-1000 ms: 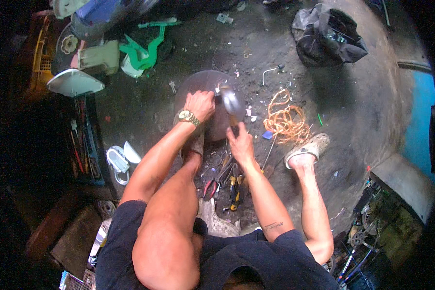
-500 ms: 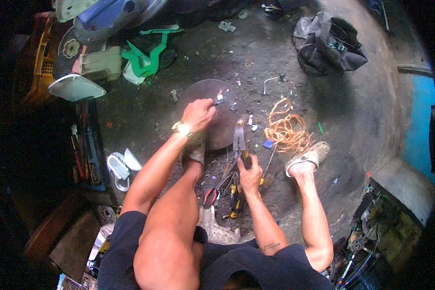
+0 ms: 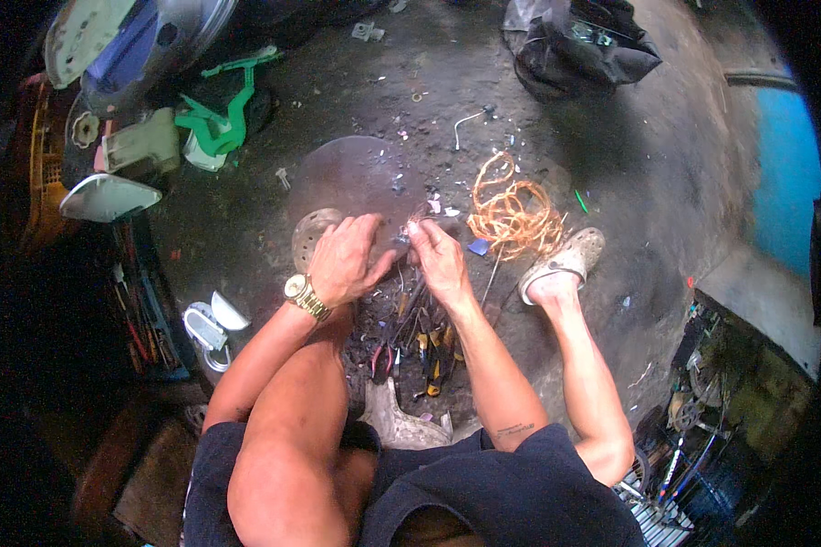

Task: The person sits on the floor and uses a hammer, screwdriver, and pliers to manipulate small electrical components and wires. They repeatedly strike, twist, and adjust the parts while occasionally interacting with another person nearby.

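My right hand [image 3: 440, 260] pinches a small, pale broken piece with thin, reddish wire-like strands [image 3: 414, 224]; its exact kind is too small to make out. Just left of it, my left hand [image 3: 345, 258] hovers over the near edge of a round dark metal plate [image 3: 337, 173], thumb and fingers apart, holding nothing I can see. Tiny scraps lie on and beside the plate. Below my hands rests a pile of tools, with red-handled pliers [image 3: 382, 360] and yellow-and-black handles [image 3: 436, 363] showing. The hammer cannot be picked out in it.
A tangle of copper-coloured wire [image 3: 517, 219] lies by my right shoe [image 3: 564, 264]. Further off stands a black bag [image 3: 579, 55]. Green plastic [image 3: 223, 128] and other plastic parts crowd the left. A white plug-like object [image 3: 204, 325] sits near my left arm.
My right hand has let go of the hammer and moved up to pinch the small piece. My left hand has drawn back toward me and opened. The whole view has shifted a little.
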{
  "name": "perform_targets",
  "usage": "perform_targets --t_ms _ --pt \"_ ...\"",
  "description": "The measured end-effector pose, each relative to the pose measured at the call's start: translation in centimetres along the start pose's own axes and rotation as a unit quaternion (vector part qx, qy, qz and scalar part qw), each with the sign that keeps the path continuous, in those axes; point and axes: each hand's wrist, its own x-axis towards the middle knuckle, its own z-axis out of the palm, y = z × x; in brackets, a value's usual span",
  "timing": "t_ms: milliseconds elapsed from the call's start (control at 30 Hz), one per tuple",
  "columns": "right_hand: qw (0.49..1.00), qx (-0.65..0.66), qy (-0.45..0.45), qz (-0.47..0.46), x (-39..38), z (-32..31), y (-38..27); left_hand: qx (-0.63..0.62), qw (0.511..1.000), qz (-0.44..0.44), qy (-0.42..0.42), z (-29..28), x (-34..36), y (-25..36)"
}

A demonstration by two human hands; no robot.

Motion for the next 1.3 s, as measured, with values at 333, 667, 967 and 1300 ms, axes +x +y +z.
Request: perform_targets --t_ms 333,667,967,1300 --pt "0.984 0.165 -0.071 0.001 -2.0 1.1 0.6 -0.061 0.990 0.119 0.047 0.2 -0.6 -1.5" --pt "0.934 0.341 -0.095 0.040 -1.8 1.2 0.5 -0.094 0.992 0.040 0.073 0.4 -0.6 -0.8" --pt "0.982 -0.008 -0.027 -0.186 -1.7 1.0 -0.8 -0.096 0.995 0.015 0.033 -0.6 -1.2 -0.3" --pt "0.928 0.367 0.000 -0.072 -4.0 -1.8 1.1 -0.607 0.763 -0.219 0.027 -2.8 -4.0 -4.6"
